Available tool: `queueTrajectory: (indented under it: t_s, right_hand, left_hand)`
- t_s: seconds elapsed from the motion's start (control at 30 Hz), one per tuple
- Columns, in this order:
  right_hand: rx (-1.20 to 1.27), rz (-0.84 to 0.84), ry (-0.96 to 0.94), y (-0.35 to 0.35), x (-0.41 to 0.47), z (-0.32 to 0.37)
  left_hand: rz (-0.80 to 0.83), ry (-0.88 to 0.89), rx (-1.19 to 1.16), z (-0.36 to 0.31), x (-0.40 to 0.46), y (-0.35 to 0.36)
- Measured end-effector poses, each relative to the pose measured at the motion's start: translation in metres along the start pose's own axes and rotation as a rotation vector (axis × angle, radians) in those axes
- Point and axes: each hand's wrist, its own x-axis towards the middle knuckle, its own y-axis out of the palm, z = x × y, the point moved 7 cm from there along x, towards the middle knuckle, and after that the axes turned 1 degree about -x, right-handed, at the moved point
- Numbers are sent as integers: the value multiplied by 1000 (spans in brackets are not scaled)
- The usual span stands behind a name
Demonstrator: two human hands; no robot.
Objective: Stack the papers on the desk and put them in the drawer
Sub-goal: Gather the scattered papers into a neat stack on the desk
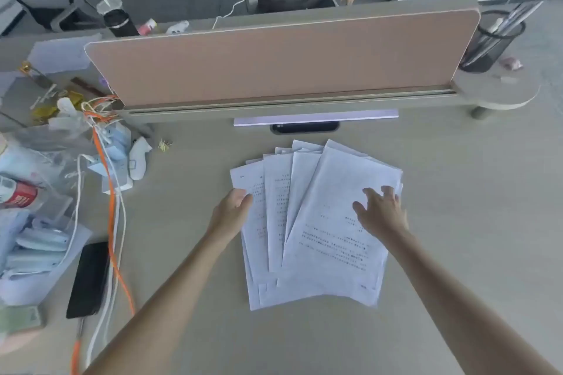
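Several printed white papers point(316, 222) lie fanned out and overlapping on the beige desk point(457, 222), in the middle of the head view. My left hand point(233, 207) rests at the left edge of the fan, fingers curled against the leftmost sheet. My right hand point(380, 210) lies flat on the top right sheet with its fingers spread. Neither hand has lifted a sheet. No drawer is in view.
A pink divider panel point(274, 64) closes off the back of the desk. Clutter fills the left side: a black phone point(88, 280), orange and white cables point(112, 222), plastic bags, a red can point(18, 195). A black mesh pen holder point(493, 39) stands back right. A person sits beyond the divider.
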Motion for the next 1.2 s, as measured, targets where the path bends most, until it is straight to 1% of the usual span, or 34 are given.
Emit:
queueTrajectory:
  t_s: [0.07,0.1,0.2,0.27,0.33,0.4,0.5,0.6,0.7,0.77,0.83,0.9,1.03,1.2]
  right_hand:
    - [-68,-102,64,9,9,-11]
    - [-103,-125,86,18,15,-18]
    - [-126,-93,125,50,29,-31]
    - [-139,-112,104,66,35,-32]
    - [-174,-181,51,76,37,-28]
    - [-180,-238,-9,85,37,-20]
    - [-136,-287,-108,96,36,-2]
    - [-44,-331,-201,103,33,14]
    - [91,-378,-229,96,33,9]
    - [33,-448,-182,89,35,-5]
    - [-47,-458,-141,92,34,-18]
    - [-67,-450,-173,97,28,-22]
    - [-56,-466,-247,101,15,-17]
    - [-44,-456,-304,97,28,-16]
  left_hand:
    - [-23,16,71,11,12,12]
    - [-43,27,110,21,21,20]
    - [-80,78,234,42,38,45]
    - [-131,135,292,50,46,59]
    - [-197,206,355,55,50,71]
    - [-254,236,379,60,52,82]
    - [-312,260,354,62,53,87]
    - [-288,308,219,62,57,84]
    - [-289,380,142,61,60,75]
    - [-342,397,183,64,56,68]
    - [-356,386,225,73,51,68]
    - [-352,402,245,77,43,71]
    - [-356,415,149,76,22,71]
    - [-386,420,117,78,26,63]
